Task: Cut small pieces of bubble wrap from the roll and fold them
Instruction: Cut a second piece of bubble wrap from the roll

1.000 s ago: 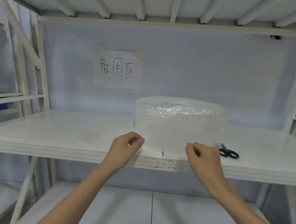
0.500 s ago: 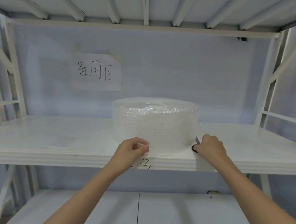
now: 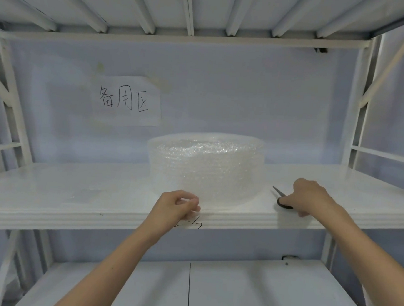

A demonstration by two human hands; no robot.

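A wide roll of clear bubble wrap [image 3: 206,167] lies flat on the white middle shelf [image 3: 76,187]. My left hand [image 3: 175,206] pinches the loose front edge of the wrap at the shelf's front lip. My right hand [image 3: 308,197] rests on the shelf just right of the roll, closed over the black handles of a pair of scissors [image 3: 281,199]. Only the blade tip and one handle loop show; the rest is hidden under my fingers.
A paper sign with handwritten characters [image 3: 126,101] is taped to the back wall. White metal uprights [image 3: 358,115] frame the shelf on both sides. Another shelf's underside [image 3: 188,10] sits overhead, and a lower shelf [image 3: 235,292] lies beneath my arms.
My right hand let go of the wrap's edge, moved right and closed over the scissors. My left hand kept its pinch on the wrap. The camera swung right.
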